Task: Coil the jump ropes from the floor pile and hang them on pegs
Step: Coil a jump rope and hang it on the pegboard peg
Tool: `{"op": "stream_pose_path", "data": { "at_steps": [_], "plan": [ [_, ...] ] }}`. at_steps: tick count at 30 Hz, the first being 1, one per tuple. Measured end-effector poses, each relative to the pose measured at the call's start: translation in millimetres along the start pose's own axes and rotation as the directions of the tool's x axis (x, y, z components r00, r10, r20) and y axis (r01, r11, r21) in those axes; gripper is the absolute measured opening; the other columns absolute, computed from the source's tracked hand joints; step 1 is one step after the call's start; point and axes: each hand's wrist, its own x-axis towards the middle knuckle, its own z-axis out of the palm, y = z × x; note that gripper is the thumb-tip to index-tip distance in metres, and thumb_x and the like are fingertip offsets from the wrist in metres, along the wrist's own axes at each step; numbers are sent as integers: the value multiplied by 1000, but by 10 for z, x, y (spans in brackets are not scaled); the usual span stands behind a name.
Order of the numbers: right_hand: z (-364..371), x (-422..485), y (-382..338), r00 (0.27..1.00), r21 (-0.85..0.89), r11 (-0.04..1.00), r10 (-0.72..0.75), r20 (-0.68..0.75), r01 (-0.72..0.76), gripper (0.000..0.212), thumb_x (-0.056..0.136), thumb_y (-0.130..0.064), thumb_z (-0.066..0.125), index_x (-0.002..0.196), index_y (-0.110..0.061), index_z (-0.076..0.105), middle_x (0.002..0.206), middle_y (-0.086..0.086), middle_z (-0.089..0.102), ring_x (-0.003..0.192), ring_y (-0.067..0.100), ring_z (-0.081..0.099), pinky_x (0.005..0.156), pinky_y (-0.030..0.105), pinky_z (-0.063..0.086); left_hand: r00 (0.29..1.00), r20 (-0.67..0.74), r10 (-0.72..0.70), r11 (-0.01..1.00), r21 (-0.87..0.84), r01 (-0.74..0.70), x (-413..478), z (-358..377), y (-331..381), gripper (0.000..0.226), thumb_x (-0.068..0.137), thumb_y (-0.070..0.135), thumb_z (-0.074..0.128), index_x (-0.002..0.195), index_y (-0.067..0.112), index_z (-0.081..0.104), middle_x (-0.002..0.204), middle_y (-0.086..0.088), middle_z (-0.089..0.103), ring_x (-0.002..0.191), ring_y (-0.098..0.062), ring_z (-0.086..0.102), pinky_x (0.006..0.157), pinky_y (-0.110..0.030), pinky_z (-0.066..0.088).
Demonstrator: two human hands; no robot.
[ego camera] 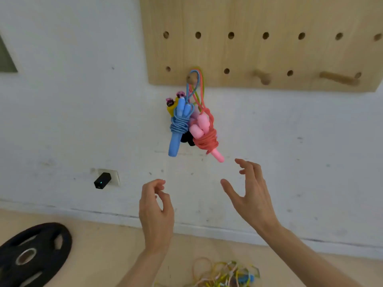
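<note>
A wooden pegboard (pixel 269 48) is fixed to a white wall (pixel 83 121), with two rows of holes; three pegs project from the lower row. The leftmost peg (pixel 191 78) carries the coiled ropes, hung by their loops; a blue jump rope (pixel 178 125), handles bound with blue-white cord, hangs on the left of the bunch; a pink jump rope (pixel 204 134), handles wrapped in coral cord, hangs on the right, just touching it; a yellow handle (pixel 171 110) with small pink-and-black figures on top shows behind the blue one; a dark item behind the bundles cannot be identified. The middle peg (pixel 262 77) and the right peg (pixel 339 78) are bare.

Left hand (pixel 156 212) is raised below the bunch, fingers loosely curled toward the thumb, holding nothing; right hand (pixel 251 195) is raised below and right of the pink handle, fingers spread wide, holding nothing; neither hand touches the ropes.

On the light floor (pixel 103 245), at the bottom edge between the forearms, lies the floor pile (pixel 226 272), a tangle of yellow, pink and blue cord, uncoiled. A black weight plate (pixel 33 255) lies flat at lower left, well apart from the pile; a black adapter (pixel 102 180) with a small lit indicator sits in a wall socket left of the hands.
</note>
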Motion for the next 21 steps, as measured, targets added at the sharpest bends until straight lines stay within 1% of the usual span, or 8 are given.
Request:
{"op": "stream_pose_path", "data": {
  "at_steps": [2,4,7,10,13,16,19,21],
  "plan": [
    [37,-362,232,998,-16,998,62,29,-61,54,96,-44,67,142,-26,46,130,-12,43,108,11,59,85,39,53,989,134,-70,996,66,61,-486,-23,-257,26,98,11,48,107,34,57,101,16,63,95,-8,61,78,-20,46],
    [86,-746,495,979,-55,987,159,124,-154,48,97,-39,67,139,-23,50,130,-5,48,104,11,59,80,35,51,915,366,-168,976,194,102,-993,-56,-533,22,98,9,54,104,29,61,94,13,65,85,-6,61,74,-30,49],
    [192,-1333,901,841,-125,949,316,439,-290,36,95,-32,72,127,-17,64,121,4,58,100,17,62,86,32,49,649,649,-398,898,420,131,-1673,-155,-964,23,95,7,55,107,23,67,95,2,69,86,-19,66,79,-35,53],
    [327,-1869,1258,598,-246,916,395,697,-318,24,93,-34,76,99,-11,78,101,9,71,97,23,66,80,29,43,438,661,-609,780,599,180,-2093,-276,-1319,21,98,13,54,110,22,68,105,-4,71,98,-25,68,83,-35,53],
    [525,-2340,1539,427,-329,876,463,776,-353,25,100,-30,67,83,-12,73,87,7,70,90,27,67,79,34,48,338,564,-753,644,736,206,-2497,-380,-1583,14,98,18,53,105,24,63,112,-7,70,106,-29,66,80,-32,46],
    [744,-2696,1719,334,-383,843,509,793,-378,14,101,-21,63,110,-14,72,107,5,70,102,23,66,82,26,46,255,533,-807,571,814,106,-2883,-467,-1754,23,98,17,53,118,21,63,122,-8,69,114,-29,64,90,-33,50],
    [946,-2975,1876,269,-441,820,546,793,-364,37,97,-25,68,132,-15,62,125,8,64,117,26,61,93,31,47,167,550,-818,561,828,23,-3060,-520,-1869,33,97,18,60,130,21,59,127,-5,66,118,-24,63,97,-34,49],
    [1053,-3115,1954,265,-450,830,539,800,-328,43,96,-31,70,136,-18,59,133,8,59,127,26,55,100,33,46,178,529,-830,540,841,18,-3068,-542,-1941,32,97,16,60,129,23,60,126,-3,67,117,-23,63,96,-33,49]
  ]
}}
